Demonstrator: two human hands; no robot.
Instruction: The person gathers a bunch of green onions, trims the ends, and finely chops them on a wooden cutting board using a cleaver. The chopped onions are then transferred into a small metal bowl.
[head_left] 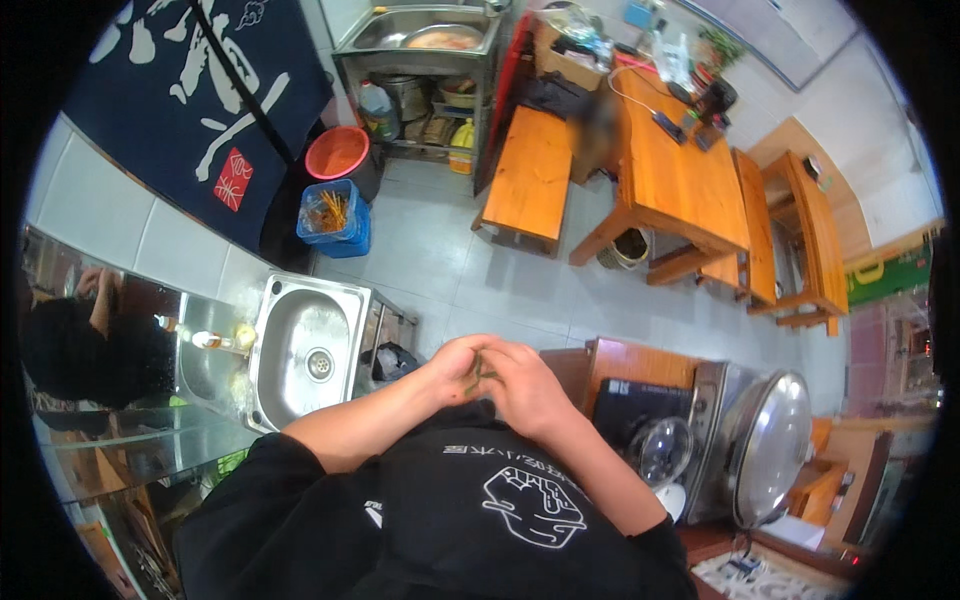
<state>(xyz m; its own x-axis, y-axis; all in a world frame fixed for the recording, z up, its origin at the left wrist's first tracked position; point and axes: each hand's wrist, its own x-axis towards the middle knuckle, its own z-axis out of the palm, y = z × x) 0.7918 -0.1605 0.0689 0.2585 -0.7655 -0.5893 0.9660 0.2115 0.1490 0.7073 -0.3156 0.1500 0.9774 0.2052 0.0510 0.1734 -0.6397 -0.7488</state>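
Observation:
In front of my chest, my left hand (459, 370) is turned palm up and cupped. Thin green strips (477, 376) lie against its palm; they look like bits of a plant, too small to name. My right hand (527, 387) meets it from the right, its fingers curled over the left fingers and round the same strips. Some of the fingertips are hidden where the hands overlap. Both forearms are bare below black sleeves.
A steel sink (314, 352) stands to the left, beside a mirror. On the right are a glass lid (664, 449) and a large domed steel lid (775, 450). Farther off are a wooden bench (530, 175), a table (675, 180), a blue bin (350, 243) and a second sink (375, 38).

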